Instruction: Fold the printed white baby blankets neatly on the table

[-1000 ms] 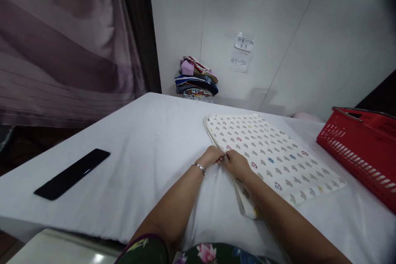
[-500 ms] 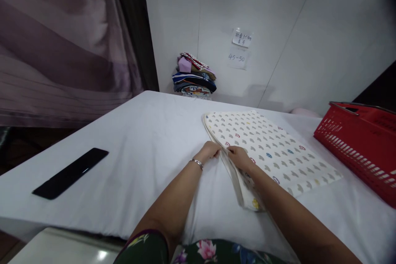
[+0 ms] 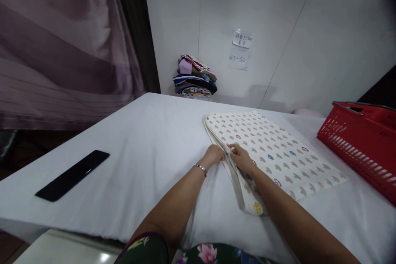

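Note:
A folded cream cloth (image 3: 272, 144) with grey, red, blue and yellow motifs lies on the white-covered table (image 3: 148, 148). My left hand (image 3: 214, 154), with a silver bracelet at its wrist, grips the layered left edge of the cloth. Close beside it, my right hand (image 3: 241, 157) pinches the same edge from above, its fingers partly bent. Below my hands the edge's layers part slightly and run down to a rounded near corner. My fingertips nearly meet at the fold, and some are hidden by the fabric.
A black flat slab (image 3: 72, 175) lies on the table's left. The red basket (image 3: 361, 144) stands at the right. Against the wall is a stack of folded fabrics (image 3: 194, 78), with paper signs (image 3: 239, 49) nearby. A pinkish curtain (image 3: 62, 49) hangs at left.
Both hands stay at the cloth's left edge. The left hand has turned slightly and shifted a little right, while the right hand's fingers have spread somewhat. The view has moved slightly.

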Motion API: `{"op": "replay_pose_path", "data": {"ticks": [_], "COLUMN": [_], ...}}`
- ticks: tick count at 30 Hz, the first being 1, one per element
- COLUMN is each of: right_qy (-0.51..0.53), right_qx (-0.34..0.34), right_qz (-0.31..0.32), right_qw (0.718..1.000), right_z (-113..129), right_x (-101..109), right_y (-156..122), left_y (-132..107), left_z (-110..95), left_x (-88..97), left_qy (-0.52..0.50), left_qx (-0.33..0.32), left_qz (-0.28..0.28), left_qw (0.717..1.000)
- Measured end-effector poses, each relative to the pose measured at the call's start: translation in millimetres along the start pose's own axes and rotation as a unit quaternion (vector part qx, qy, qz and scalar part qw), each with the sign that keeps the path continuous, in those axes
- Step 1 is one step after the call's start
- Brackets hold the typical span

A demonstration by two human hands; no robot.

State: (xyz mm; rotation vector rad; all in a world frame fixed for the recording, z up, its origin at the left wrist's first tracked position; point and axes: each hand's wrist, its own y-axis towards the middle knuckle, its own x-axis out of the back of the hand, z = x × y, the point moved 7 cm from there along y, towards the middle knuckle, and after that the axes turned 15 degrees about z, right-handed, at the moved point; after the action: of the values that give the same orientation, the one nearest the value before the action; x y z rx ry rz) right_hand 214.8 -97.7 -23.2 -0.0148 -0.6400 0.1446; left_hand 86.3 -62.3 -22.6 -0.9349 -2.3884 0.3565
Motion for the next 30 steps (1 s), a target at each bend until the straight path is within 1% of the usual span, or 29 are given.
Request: {"op": "replay_pose_path", "data": {"ticks": [3,7,10,14,17,20,23,26,30], "right_qy": [0.001,-0.029,-0.066,-0.106,-0.154,-0.209,-0.241,-0.254,-0.246], "right_qx": [0.014,0.012,0.004,-0.017,-0.028,-0.044,-0.062,-0.070,-0.058], "right_qz": [-0.001,0.003,0.011,0.001,0.010,0.042,0.064,0.063,0.038], "right_qw": [1.000,1.000,0.998,0.994,0.988,0.976,0.967,0.963,0.967], "right_z": [3.8,11.9,20.7,32.3,39.7,41.1,38.4,36.8,41.2], "right_x": [-0.1,-1.4,0.1,8.0,5.3,-7.7,-17.9,-18.1,-10.3], "right_y": [-1.7,-3.9,-4.9,-6.8,-6.9,-4.7,-1.9,-0.7,-3.8], "left_y": [-0.6,1.5,3.2,-2.2,-8.2,-9.4,-6.3,-3.5,-4.5], "left_z": [-2.1,-3.4,-0.5,9.5,14.9,15.6,14.8,14.1,14.1], "left_x": [-10.2,-17.3,-15.8,-5.1,-0.9,-4.3,-9.6,-11.9,-10.6], "left_qy": [-0.031,-0.056,-0.069,-0.097,-0.115,-0.125,-0.135,-0.147,-0.168], "left_qx": [0.002,0.006,0.014,0.025,0.019,0.007,-0.003,-0.014,-0.014], "left_qz": [0.030,0.040,0.042,0.047,0.061,0.072,0.075,0.077,0.072], "left_qw": [0.999,0.998,0.997,0.994,0.991,0.989,0.988,0.986,0.983]}}
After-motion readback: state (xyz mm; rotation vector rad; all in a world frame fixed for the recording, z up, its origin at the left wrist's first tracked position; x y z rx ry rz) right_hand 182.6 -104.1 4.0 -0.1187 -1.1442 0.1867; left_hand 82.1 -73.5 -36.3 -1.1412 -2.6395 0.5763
